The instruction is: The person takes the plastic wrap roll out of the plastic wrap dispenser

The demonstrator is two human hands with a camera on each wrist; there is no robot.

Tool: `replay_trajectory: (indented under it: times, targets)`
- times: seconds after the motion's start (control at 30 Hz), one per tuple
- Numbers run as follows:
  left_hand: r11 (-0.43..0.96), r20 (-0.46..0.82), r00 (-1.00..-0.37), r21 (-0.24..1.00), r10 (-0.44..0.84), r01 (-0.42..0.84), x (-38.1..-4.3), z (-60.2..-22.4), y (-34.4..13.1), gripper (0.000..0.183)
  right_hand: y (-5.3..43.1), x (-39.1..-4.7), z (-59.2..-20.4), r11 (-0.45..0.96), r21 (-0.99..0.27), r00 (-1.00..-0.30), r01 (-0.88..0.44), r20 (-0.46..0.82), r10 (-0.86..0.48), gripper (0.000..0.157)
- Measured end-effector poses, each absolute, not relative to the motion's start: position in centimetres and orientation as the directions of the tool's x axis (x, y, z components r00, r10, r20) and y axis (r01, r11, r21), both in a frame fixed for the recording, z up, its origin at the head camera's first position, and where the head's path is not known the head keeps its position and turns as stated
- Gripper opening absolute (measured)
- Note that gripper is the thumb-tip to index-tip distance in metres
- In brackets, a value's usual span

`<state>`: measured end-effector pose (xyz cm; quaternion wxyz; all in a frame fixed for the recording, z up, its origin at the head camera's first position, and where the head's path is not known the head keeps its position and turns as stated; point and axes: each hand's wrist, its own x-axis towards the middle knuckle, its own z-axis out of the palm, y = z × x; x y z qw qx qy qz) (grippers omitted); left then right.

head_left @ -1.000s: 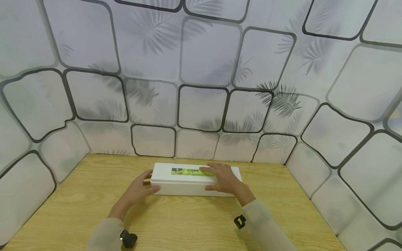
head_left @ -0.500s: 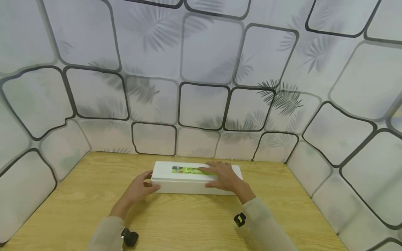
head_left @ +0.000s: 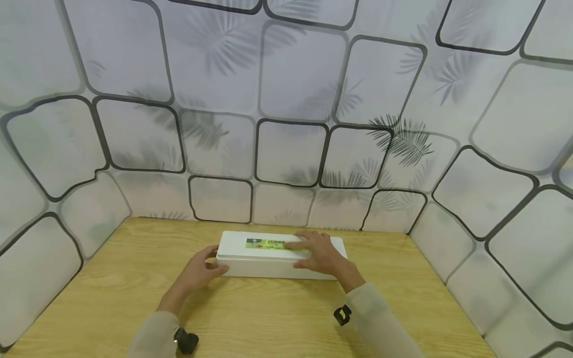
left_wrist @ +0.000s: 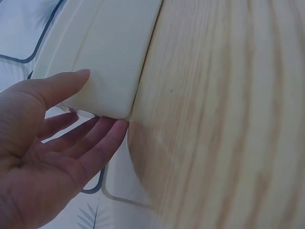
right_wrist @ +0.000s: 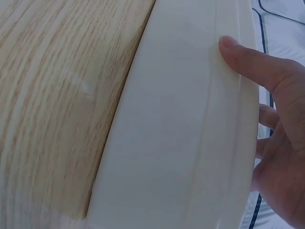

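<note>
A long white lidded box sits on the wooden table, with a green printed label on its lid. My left hand holds the box's left end: the thumb lies on the front face, and the fingertips touch the end face near the bottom corner in the left wrist view. Across the right part of the lid, my right hand grips the box. Its thumb presses the front just below the lid's edge, while the other fingers reach over the top, partly hidden in the right wrist view. The lid lies on the box.
The wood-grain table ends at a patterned wall covering behind the box, which also rises at both sides. Small black devices, a left one and a right one, are worn at the sleeves.
</note>
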<state>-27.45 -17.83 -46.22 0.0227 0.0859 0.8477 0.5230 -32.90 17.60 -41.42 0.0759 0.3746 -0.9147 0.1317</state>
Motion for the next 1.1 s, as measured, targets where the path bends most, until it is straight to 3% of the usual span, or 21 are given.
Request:
replay_trajectory:
  times: [0.63, 1.1]
  targets:
    - [0.459, 0.061, -0.990, 0.881, 0.126, 0.113, -27.4, -46.5, -17.6, 0.071, 17.2, -32.8, -42.2, 0.666, -0.213, -0.697, -0.715, 0.294, -0.654, 0.053]
    - [0.467, 0.064, -0.994, 0.879, 0.091, 0.099, -26.7, -46.4, -17.1, 0.069, 17.3, -33.1, -42.8, 0.618, -0.148, -0.619, -0.772, 0.392, -0.680, 0.044]
